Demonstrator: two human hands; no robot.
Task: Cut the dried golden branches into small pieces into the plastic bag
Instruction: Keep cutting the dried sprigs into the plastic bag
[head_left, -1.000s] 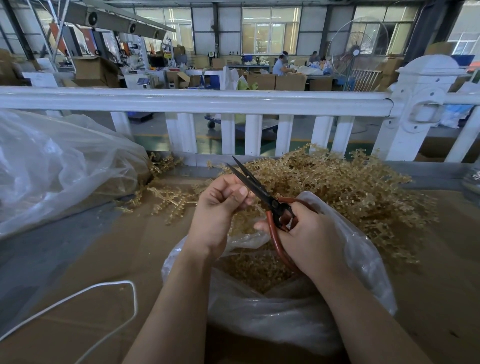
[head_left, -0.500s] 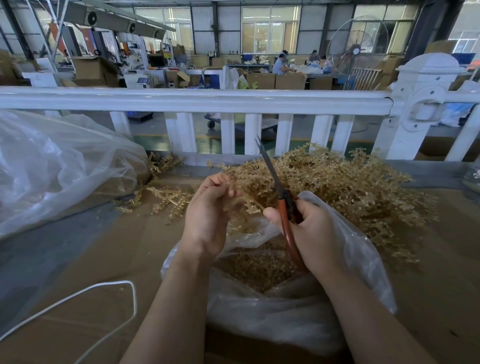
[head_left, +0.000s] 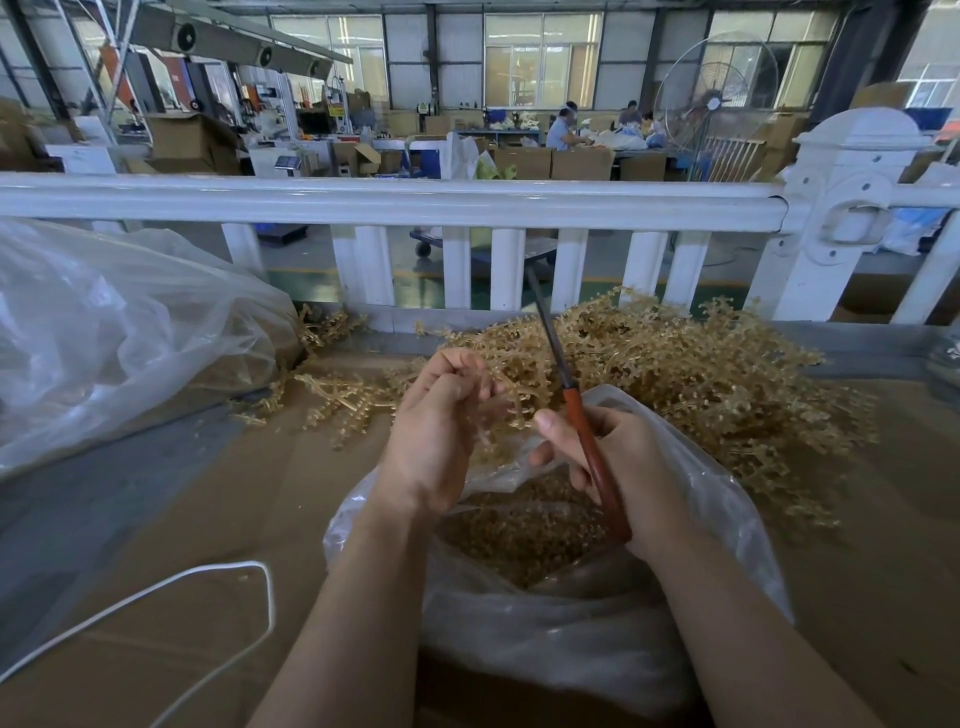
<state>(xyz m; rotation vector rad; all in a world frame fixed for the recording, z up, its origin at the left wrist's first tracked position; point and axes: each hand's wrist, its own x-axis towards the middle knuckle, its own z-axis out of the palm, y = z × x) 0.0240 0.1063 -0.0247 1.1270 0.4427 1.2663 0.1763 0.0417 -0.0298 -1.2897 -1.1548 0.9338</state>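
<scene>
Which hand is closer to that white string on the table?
Left. The left hand is above and right of the white string; the right hand, gripping the scissors, is farther right.

Both hands (head_left: 434, 439) (head_left: 631, 470) curled, close together

Plastic bag (head_left: 597, 639): thin clear film, glossy, heavily creased. Second bag (head_left: 119, 332) on the left: same clear film, shiny highlights. Dried golden branches (head_left: 701, 374): dull gold, rough and knobbly, brittle-looking. Scissors (head_left: 576, 410): dark matt metal blades, handles smooth with a glossy red-orange coating. Surface (head_left: 182, 519): brown cardboard sheet, matt. Cord (head_left: 171, 597): white, smooth. Railing (head_left: 363, 200): white, semi-gloss, smooth paint or plastic.
</scene>
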